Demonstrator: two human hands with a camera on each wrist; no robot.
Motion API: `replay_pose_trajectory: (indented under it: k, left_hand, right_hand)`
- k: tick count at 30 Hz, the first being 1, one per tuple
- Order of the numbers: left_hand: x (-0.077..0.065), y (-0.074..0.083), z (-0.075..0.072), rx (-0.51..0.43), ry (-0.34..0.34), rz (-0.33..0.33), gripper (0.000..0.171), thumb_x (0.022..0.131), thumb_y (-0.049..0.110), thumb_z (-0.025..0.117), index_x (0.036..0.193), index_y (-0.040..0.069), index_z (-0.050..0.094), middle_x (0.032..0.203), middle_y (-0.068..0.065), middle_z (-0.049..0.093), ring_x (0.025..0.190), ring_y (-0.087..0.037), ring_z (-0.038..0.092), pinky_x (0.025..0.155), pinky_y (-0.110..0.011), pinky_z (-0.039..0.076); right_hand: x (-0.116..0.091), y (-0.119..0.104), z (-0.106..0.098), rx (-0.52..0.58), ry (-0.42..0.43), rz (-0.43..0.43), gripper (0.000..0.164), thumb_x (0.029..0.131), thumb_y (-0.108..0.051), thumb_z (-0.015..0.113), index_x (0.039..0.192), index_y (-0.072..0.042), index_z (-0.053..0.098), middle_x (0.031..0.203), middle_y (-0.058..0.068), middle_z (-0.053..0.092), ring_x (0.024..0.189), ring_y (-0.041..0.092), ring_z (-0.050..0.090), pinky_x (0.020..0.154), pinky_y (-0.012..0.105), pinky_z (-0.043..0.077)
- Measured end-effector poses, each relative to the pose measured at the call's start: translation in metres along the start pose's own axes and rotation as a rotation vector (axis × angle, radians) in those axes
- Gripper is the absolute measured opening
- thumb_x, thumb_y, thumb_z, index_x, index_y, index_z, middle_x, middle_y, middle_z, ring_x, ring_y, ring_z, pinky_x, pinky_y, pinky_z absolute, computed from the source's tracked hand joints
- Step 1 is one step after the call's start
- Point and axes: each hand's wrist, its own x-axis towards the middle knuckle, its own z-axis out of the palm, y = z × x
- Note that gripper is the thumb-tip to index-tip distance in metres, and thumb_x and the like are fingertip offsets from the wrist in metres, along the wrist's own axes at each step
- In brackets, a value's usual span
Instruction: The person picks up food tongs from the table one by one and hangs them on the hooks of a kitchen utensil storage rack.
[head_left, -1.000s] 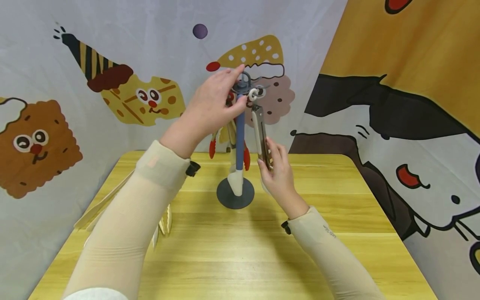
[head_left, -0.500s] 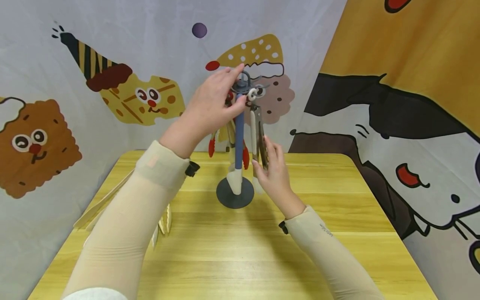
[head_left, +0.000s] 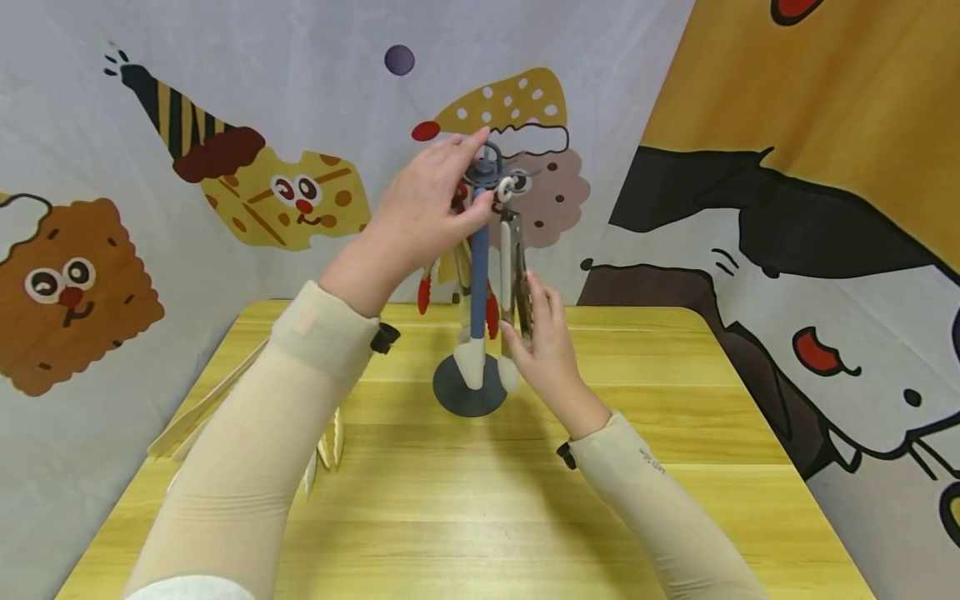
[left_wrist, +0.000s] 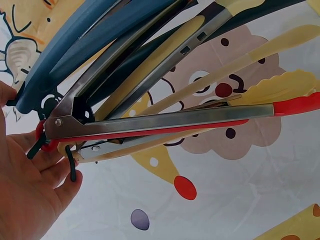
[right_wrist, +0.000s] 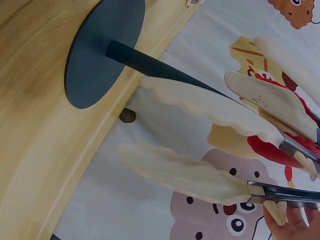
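Observation:
A utensil stand [head_left: 478, 275] with a blue pole and round dark base [right_wrist: 95, 55] stands on the table. My left hand [head_left: 423, 200] grips its hooked top, thumb in front. Steel tongs [head_left: 507, 258] with cream tips [right_wrist: 190, 175] hang by a pale ring at the right-hand hooks. Low on these tongs, my right hand [head_left: 551, 350] holds them between thumb and fingers; their arms are spread apart in the right wrist view. Red-tipped tongs [left_wrist: 175, 125] and several other tongs hang round the pole. My left fingers partly hide the hooks.
Several cream and wood-coloured utensils [head_left: 217, 392] lie at the table's left, partly behind my left forearm. The wooden table [head_left: 637, 500] ends before a cartoon-printed cloth [head_left: 300, 92] at the back and sides.
The cream-tipped tongs have moved slightly left, closer to the pole, and hang more upright. My right hand has shifted left with them. My left hand stays at the stand's top.

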Motion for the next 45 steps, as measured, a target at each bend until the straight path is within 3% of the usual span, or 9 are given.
replay_pose_trajectory:
  k: [14,21,26,38,42,45]
  left_hand:
    - [0.0,0.001,0.0,-0.005,-0.005,-0.004,0.062,0.095,0.041,0.042,0.152,0.024,0.022,0.147,0.0,0.042,0.143,-0.017,0.024,0.116,-0.039,0.022]
    - [0.0,0.001,0.001,-0.002,-0.002,-0.002,0.062,0.095,0.041,0.041,0.152,0.024,0.023,0.147,0.0,0.042,0.143,-0.016,0.023,0.116,-0.039,0.022]
    - [0.0,0.001,0.001,0.0,-0.002,-0.003,0.062,0.095,0.041,0.041,0.152,0.024,0.022,0.148,0.001,0.041,0.143,-0.016,0.023,0.116,-0.039,0.022]
    - [-0.002,-0.002,0.008,-0.035,0.059,0.006,0.062,0.095,0.039,0.043,0.152,0.023,0.022,0.149,-0.002,0.038,0.143,-0.018,0.023,0.116,-0.038,0.022]
    - [-0.001,-0.003,0.009,-0.091,0.067,0.021,0.064,0.095,0.039,0.044,0.152,0.023,0.02,0.142,-0.004,0.041,0.111,-0.018,0.049,0.097,-0.032,0.04]
    - [-0.001,-0.005,0.011,-0.145,0.088,0.036,0.066,0.095,0.037,0.046,0.153,0.022,0.018,0.14,-0.005,0.039,0.088,-0.017,0.044,0.082,-0.031,0.041]
  right_hand:
    - [-0.001,0.0,0.0,0.015,-0.04,0.015,0.08,0.087,-0.025,0.068,0.151,-0.022,0.021,0.13,0.014,0.042,0.101,0.027,0.052,0.075,0.041,0.053]
    - [-0.005,0.003,-0.001,0.026,-0.063,0.008,0.074,0.088,-0.024,0.068,0.148,-0.015,0.026,0.125,0.012,0.045,0.103,0.024,0.049,0.08,0.042,0.05]
    - [-0.006,0.005,-0.004,0.058,-0.048,0.009,0.071,0.088,-0.024,0.067,0.148,-0.019,0.027,0.126,0.011,0.045,0.105,0.027,0.05,0.082,0.041,0.049]
    - [-0.007,0.012,-0.013,0.074,-0.031,0.01,0.068,0.088,-0.023,0.066,0.146,-0.018,0.031,0.127,0.013,0.045,0.105,0.027,0.049,0.081,0.04,0.048]
    - [-0.007,0.013,-0.017,0.077,-0.016,0.005,0.066,0.089,-0.022,0.065,0.146,-0.017,0.032,0.126,0.012,0.046,0.104,0.028,0.049,0.081,0.039,0.047]
    - [-0.006,0.014,-0.019,0.077,-0.009,-0.005,0.064,0.089,-0.021,0.064,0.145,-0.017,0.033,0.126,0.013,0.045,0.104,0.027,0.049,0.081,0.039,0.047]
